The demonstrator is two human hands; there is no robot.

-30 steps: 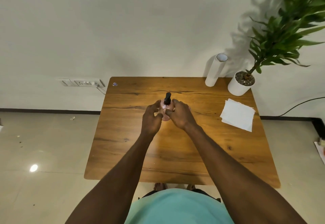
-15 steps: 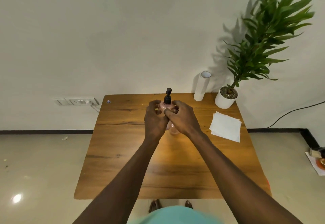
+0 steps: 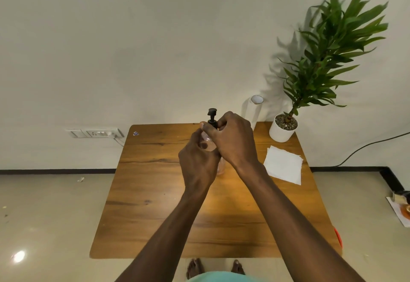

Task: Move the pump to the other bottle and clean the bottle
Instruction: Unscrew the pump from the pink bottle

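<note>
A clear pinkish bottle [image 3: 206, 142] with a black pump [image 3: 212, 115] on top is held above the middle of the wooden table [image 3: 155, 193]. My left hand [image 3: 197, 166] wraps around the bottle's body from below. My right hand [image 3: 233, 140] grips the pump's collar at the bottle neck. A second clear pinkish bottle [image 3: 221, 166] stands on the table just behind my hands, mostly hidden by them. A white folded cloth [image 3: 284, 164] lies flat on the table's right side.
A white roll [image 3: 254, 111] stands at the table's back edge, beside a white pot [image 3: 281, 131] with a tall green plant. Wall sockets [image 3: 97, 132] with a plug sit at left. A cable runs along the right wall.
The camera has tilted up, showing more wall and plant. My hands have lifted the bottle slightly and my right hand has closed further over the pump collar.
</note>
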